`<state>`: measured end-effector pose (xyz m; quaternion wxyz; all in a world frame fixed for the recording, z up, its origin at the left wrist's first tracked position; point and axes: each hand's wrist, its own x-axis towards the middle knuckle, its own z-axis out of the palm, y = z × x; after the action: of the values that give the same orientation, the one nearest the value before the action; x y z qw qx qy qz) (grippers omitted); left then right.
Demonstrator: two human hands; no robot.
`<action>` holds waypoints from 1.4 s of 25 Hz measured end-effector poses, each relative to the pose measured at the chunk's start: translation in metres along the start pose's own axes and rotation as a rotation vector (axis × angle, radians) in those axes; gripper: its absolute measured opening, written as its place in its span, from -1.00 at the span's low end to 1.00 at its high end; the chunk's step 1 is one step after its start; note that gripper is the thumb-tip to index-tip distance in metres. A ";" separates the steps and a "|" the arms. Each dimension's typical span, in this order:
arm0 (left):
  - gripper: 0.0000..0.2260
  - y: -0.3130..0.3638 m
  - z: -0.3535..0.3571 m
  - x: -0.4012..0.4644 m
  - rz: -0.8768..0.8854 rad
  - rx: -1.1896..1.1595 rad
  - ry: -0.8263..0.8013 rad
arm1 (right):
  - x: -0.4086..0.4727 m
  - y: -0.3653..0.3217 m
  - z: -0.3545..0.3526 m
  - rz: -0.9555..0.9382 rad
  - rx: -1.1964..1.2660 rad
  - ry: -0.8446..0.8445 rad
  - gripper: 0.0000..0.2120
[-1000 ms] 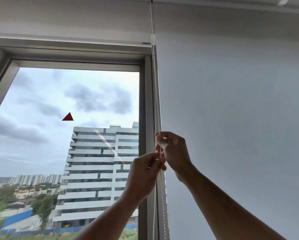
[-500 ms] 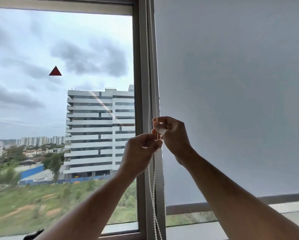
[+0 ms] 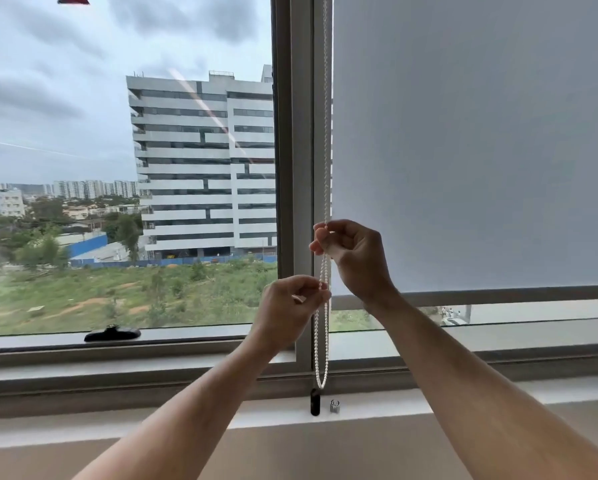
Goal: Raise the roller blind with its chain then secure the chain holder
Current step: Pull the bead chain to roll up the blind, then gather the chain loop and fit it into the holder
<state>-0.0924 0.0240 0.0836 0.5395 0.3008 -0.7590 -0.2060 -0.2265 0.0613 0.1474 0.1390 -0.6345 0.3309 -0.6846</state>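
- My right hand (image 3: 354, 258) is up higher, fingers curled shut and pinching the bead chain (image 3: 325, 140) between thumb and fingertips, right beside the blind's left edge.
- Left hand (image 3: 287, 311) sits lower and a bit left, thumb and forefinger closed on the same chain. The other fingers are loosely curled.
- No writing or brand anywhere I can read, fyi.
- The chain is a string of small white round beads, looks like plastic. Its long axis runs straight up and down, along the grey window frame post (image 3: 295, 150), and it goes off the top of the view.
- Below my hands it hangs as two strands that meet in a narrow loop just above the sill.
- Right under that loop there's a small black oblong chain holder (image 3: 315, 402) standing upright on the sill (image 3: 186, 420), with a little silver metal piece (image 3: 335, 406) just beside it. Can't tell if the loop touches the holder.
- The roller blind (image 3: 474, 133) is smooth matte pale grey fabric covering most of the right pane, its flat bottom bar leaving a strip of glass showing.
- A black window handle (image 3: 112, 333) lies on the left frame.
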 end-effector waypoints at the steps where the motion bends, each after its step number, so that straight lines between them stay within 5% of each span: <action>1: -0.92 -0.009 0.005 -0.007 -0.023 0.000 -0.010 | -0.005 0.009 -0.002 0.014 0.001 0.001 -0.91; 15: -0.92 -0.077 0.065 -0.073 -0.257 -0.037 -0.007 | -0.082 0.112 -0.019 0.175 0.091 -0.007 -0.95; 19: -0.93 -0.093 0.073 -0.080 -0.260 -0.030 0.012 | -0.111 0.151 -0.030 0.288 0.108 0.105 -0.96; 30: -0.93 -0.143 0.072 -0.075 -0.151 0.027 0.006 | -0.187 0.295 -0.028 0.787 -0.351 0.078 -0.94; 35: -0.92 -0.162 0.069 -0.069 -0.153 0.005 -0.018 | -0.188 0.328 -0.007 0.774 -0.547 -0.103 -0.64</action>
<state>-0.1033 -0.0489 -0.0911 0.5146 0.3576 -0.7390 -0.2474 -0.2787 -0.0658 -0.2052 0.2278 -0.5108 0.7039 -0.4378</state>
